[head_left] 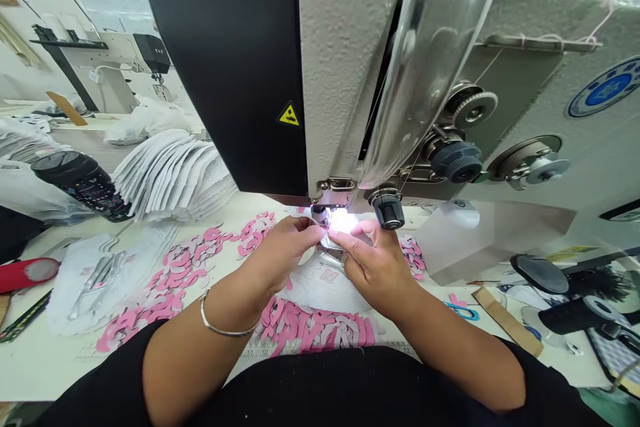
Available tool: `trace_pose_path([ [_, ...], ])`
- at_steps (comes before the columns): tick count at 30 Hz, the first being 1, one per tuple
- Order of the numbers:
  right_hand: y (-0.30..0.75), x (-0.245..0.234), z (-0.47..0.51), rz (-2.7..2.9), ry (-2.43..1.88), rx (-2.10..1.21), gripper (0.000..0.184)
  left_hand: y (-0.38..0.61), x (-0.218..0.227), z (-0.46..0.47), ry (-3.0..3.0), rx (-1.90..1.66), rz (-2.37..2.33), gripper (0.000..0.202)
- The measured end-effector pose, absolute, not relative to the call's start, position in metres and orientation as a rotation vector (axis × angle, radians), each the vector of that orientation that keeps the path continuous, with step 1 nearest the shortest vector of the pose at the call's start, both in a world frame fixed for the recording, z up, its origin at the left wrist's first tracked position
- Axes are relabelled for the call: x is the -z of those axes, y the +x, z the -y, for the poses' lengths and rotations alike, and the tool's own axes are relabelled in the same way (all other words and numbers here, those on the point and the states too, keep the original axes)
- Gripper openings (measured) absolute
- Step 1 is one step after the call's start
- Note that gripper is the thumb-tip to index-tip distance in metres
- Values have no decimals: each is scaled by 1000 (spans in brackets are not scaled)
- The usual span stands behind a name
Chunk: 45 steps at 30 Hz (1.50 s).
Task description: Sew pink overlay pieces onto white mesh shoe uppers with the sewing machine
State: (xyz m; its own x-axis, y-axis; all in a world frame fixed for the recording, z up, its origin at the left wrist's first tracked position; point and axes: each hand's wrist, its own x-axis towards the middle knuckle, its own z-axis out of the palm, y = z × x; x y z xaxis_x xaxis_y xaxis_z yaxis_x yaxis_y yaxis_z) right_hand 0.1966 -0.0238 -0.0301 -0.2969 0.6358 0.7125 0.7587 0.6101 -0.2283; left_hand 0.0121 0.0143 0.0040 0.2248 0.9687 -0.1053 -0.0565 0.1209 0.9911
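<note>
Under the lit needle area of the sewing machine [350, 47] lies a white mesh shoe upper [320, 285] with a pink-outlined N on it. My left hand [280, 250] is closed, thumb and forefinger pinching the upper's edge close to the presser foot [319, 215]. From the other side my right hand [377, 267] grips the same piece, its forefinger stretched toward the left fingertips. Both hands nearly meet just in front of the needle. Glare and my fingers hide the exact stitching spot.
Pink and white fabric strips [315, 327] lie in heaps in front and to the left. A fanned stack of white pieces [173, 173] stands at left beside a black bottle [83, 180]. More uppers [100, 280] lie at far left. Blue-handled scissors [463, 311] rest at right.
</note>
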Motion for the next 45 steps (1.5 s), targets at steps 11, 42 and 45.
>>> trace_pose_path([
  [11, 217, 22, 13, 2064, -1146, -174, 35, 18, -10, -15, 1159, -969, -1011, 8],
  [42, 222, 36, 2, 2009, -998, -274, 43, 22, -16, -15, 1211, -939, -1167, 11],
  [45, 222, 37, 1, 2036, -977, -202, 41, 21, -15, -16, 1224, -942, -1126, 12],
])
